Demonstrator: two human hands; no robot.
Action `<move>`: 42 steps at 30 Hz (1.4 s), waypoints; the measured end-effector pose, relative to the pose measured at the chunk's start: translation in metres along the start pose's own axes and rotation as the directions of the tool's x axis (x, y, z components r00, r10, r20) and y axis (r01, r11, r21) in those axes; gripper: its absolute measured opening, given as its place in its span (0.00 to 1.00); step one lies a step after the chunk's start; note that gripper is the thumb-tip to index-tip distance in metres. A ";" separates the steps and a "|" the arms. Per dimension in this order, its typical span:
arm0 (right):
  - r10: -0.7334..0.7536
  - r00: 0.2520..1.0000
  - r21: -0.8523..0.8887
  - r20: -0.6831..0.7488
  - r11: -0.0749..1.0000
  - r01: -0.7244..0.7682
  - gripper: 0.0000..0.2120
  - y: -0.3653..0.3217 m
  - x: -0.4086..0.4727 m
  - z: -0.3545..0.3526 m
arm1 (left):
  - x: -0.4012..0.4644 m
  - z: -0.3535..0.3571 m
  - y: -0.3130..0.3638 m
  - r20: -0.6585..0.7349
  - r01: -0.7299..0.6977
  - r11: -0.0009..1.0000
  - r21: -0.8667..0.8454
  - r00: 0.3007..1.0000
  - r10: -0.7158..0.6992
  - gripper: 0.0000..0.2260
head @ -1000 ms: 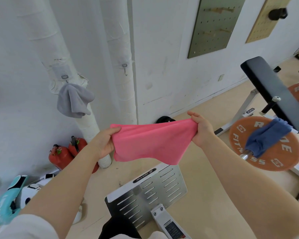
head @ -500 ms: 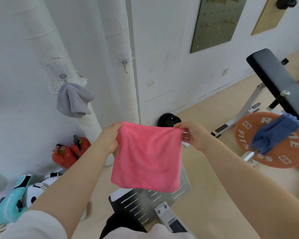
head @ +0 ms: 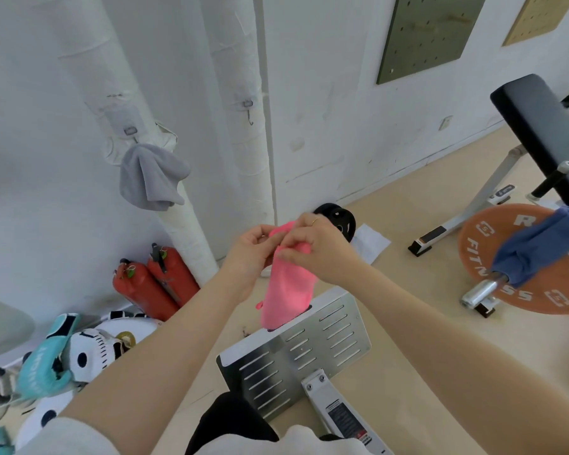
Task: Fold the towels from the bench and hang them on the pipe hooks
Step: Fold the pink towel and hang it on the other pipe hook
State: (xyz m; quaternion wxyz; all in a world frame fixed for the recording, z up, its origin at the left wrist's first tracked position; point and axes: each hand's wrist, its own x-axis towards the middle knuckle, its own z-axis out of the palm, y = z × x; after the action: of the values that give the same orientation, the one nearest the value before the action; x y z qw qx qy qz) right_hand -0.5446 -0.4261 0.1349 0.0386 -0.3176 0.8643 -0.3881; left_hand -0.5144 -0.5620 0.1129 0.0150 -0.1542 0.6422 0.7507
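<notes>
**Pink towel gathered between both hands in front of the pipes**

The soft pink microfibre towel (head: 288, 287) is hanging as a narrow folded strip, its top edge bunched up and its lower end dangling just above the perforated metal footplate (head: 296, 353). The left hand (head: 253, 249) and the right hand (head: 312, 246) are meeting at the towel's top, both closing their fingers on the cloth and pinching it; a thin ring is showing on one right finger.

Behind the hands, two white wrapped pipes are standing against the white wall. The left pipe (head: 89, 60) is slanting, and its hook is carrying a crumpled grey towel (head: 150, 175). The right pipe (head: 240, 93) is carrying a small bare metal hook (head: 248, 108), sitting above the hands with open air between. A bare strip of beige floor (head: 408, 323) is lying around the footplate.

To the right, a black padded bench (head: 546, 126) is sloping on a white frame, and a blue towel (head: 536, 254) is draping over the sleeve of an orange weight plate (head: 493, 257) just below its edge. A black weight plate (head: 339, 221) is leaning at the wall base. Two red fire extinguishers (head: 155, 284) are resting beside the left pipe's foot, near teal and white gear on the floor.

Counted: three towels, two pipes, two hooks, two extinguishers.
</notes>
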 end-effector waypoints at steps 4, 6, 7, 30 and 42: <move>-0.116 0.992 -0.056 -0.039 0.992 0.114 0.11 -0.002 -0.002 0.001 | -0.010 -0.006 -0.006 0.015 0.005 0.998 0.056 1.000 -0.006 0.08; -0.120 0.991 -0.042 -0.056 0.992 0.118 0.12 -0.007 -0.004 0.000 | -0.016 -0.006 -0.006 0.036 0.032 0.994 0.101 0.999 -0.036 0.08; -0.121 0.991 -0.039 -0.059 0.992 0.119 0.12 -0.009 -0.004 0.001 | -0.019 -0.007 -0.005 0.040 0.036 0.993 0.116 0.998 -0.041 0.09; 0.150 0.964 -0.094 -0.219 0.980 -0.174 0.22 -0.024 -0.007 -0.004 | -0.039 -0.011 0.018 0.397 -0.149 0.985 0.087 0.912 0.103 0.12; 0.089 0.958 0.113 0.271 0.986 -0.123 0.09 -0.011 0.003 0.003 | -0.040 -0.055 0.008 0.047 -0.041 0.992 0.116 0.998 0.035 0.08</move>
State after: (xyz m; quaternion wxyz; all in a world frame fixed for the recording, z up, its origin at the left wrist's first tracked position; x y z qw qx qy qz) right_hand -0.5397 -0.4354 0.1407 0.1950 -0.3166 0.8404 -0.3942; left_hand -0.4667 -0.6095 0.1238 0.0241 -0.1240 0.6872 0.7154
